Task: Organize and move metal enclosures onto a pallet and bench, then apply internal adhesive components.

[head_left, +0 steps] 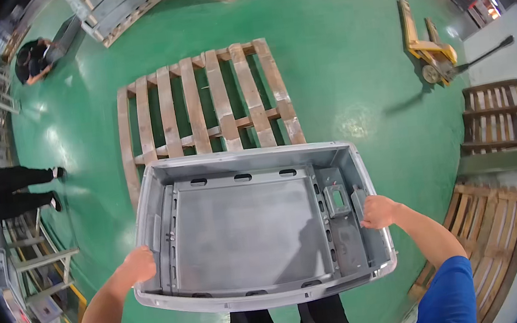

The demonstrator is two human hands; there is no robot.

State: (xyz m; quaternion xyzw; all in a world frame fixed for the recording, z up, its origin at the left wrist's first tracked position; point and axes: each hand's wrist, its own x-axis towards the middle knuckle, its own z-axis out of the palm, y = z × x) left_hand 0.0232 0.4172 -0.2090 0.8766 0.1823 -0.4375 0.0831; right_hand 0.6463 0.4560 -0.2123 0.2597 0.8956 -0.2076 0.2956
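- Grey box [256, 301], one, large, shallow and open-topped; held between two hands in front of the person's body, over the green floor [334, 38]; its far edge covers part of the near end of a pallet in this view.
- Left hand [141, 265], bare; closed on the box's left edge, toward the near left corner.
- Right hand [376, 212], bare; fist closed on the box's right edge, about midway along and slightly toward the near right corner.
- Flat panel [247, 233], grey, rectangular; fills most of the box's bottom, with dark slots along its far, near and right edges.
- Square frame [329, 202], grey, with a hole through which green shows; set inside the box near its right edge.
- Wooden pallet [221, 102], slatted; flat on the floor, beyond the box's far edge.
- Pallet jack [431, 52], yellow with a dark handle; on the floor toward the right wall.
- Further pallets [493, 112], wooden; along the right wall, one above another in the view.
- Grey stack [117, 8], on a wooden base; far left of the floor.
- Two other people: one crouching [37, 62], one standing [19, 185]; both at the floor's left side.
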